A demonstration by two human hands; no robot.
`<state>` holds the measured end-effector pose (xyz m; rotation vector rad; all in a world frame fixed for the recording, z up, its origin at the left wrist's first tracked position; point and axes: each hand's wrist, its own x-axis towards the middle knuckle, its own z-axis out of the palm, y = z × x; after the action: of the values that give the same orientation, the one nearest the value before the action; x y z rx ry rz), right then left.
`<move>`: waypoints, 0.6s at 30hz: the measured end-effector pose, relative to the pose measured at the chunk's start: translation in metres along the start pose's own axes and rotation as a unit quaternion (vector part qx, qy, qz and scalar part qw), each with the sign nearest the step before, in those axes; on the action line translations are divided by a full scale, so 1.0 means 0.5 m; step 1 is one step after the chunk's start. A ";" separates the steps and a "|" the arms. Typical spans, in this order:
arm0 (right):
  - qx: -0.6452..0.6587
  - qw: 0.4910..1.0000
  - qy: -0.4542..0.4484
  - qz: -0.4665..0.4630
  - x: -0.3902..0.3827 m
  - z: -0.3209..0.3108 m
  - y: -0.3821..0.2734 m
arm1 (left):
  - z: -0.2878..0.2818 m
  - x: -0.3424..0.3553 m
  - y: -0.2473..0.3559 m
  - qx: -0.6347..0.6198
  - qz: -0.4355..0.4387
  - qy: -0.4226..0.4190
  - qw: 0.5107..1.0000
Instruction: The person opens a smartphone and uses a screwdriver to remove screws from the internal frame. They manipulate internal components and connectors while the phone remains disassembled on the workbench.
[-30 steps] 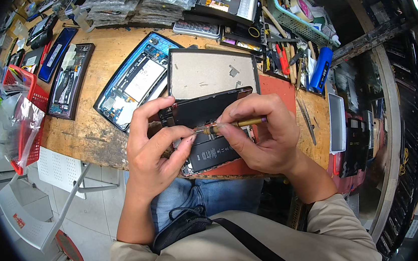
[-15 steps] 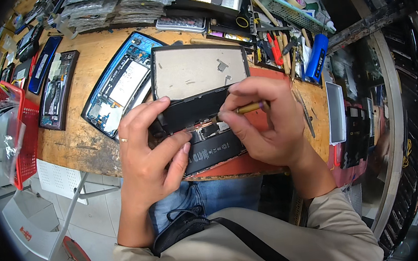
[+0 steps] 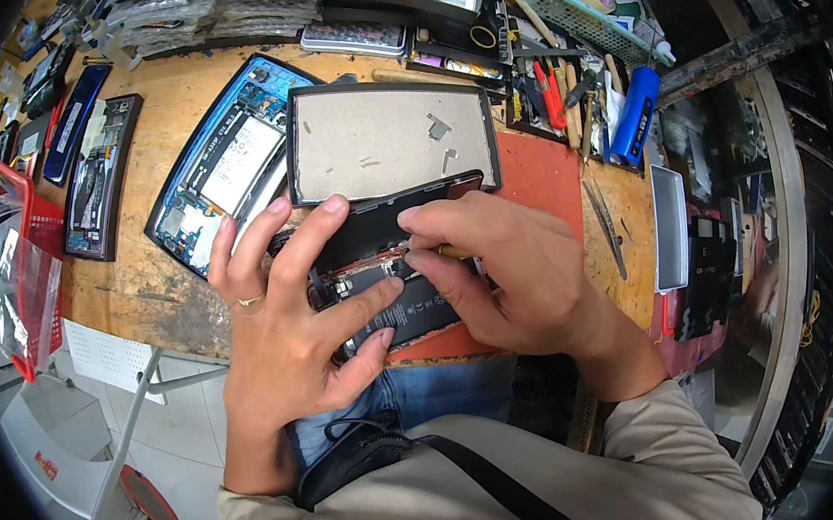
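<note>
An opened phone (image 3: 410,313), its black battery and inner parts bare, lies near the bench's front edge. Its dark screen half (image 3: 358,227) is tilted up along the far side. My left hand (image 3: 291,312) holds the phone, with the upper fingers at the raised screen, the index finger on the inner parts and the thumb at the near side. In the closed fingers of my right hand (image 3: 518,270) is a slim brass-coloured screwdriver (image 3: 456,251), held over the inner parts. My fingers hide its tip and most of its shaft.
A shallow black-rimmed tray (image 3: 365,145) with small metal pieces stands just beyond the phone. Left of it lies another opened phone (image 3: 237,162) with a blue frame. Tweezers (image 3: 606,230) rest right of the red mat (image 3: 539,173). Hand tools (image 3: 551,92) and a blue device (image 3: 635,117) fill the back right.
My right hand has moved slightly left and down, turning the screwdriver so less of its handle shows. My left hand's fingers have spread, with the index finger further over the inner parts.
</note>
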<state>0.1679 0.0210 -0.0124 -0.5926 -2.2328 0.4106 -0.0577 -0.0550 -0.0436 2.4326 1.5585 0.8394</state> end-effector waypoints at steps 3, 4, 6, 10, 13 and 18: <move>0.004 1.000 -0.001 0.003 0.003 0.002 -0.003 | -0.002 -0.002 0.000 0.000 0.000 -0.003 1.000; 0.004 1.000 -0.002 0.003 0.004 0.003 -0.004 | 0.000 -0.004 -0.002 0.009 0.006 -0.004 1.000; 0.005 1.000 -0.001 0.004 0.004 0.004 -0.004 | 0.005 -0.010 -0.006 0.026 0.019 -0.005 0.999; 0.006 1.000 -0.005 0.001 0.004 0.007 -0.004 | 0.010 -0.017 -0.007 0.046 0.033 0.003 0.998; 0.004 1.000 -0.002 -0.008 0.002 0.009 -0.003 | 0.011 -0.019 -0.014 0.045 0.046 0.006 0.998; 0.025 1.000 0.010 0.000 -0.007 0.014 0.002 | 0.001 -0.021 -0.015 0.018 0.049 -0.001 0.999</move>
<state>0.1649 0.0192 -0.0195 -0.5684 -2.1965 0.4567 -0.0665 -0.0606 -0.0508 2.5531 1.4766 0.8316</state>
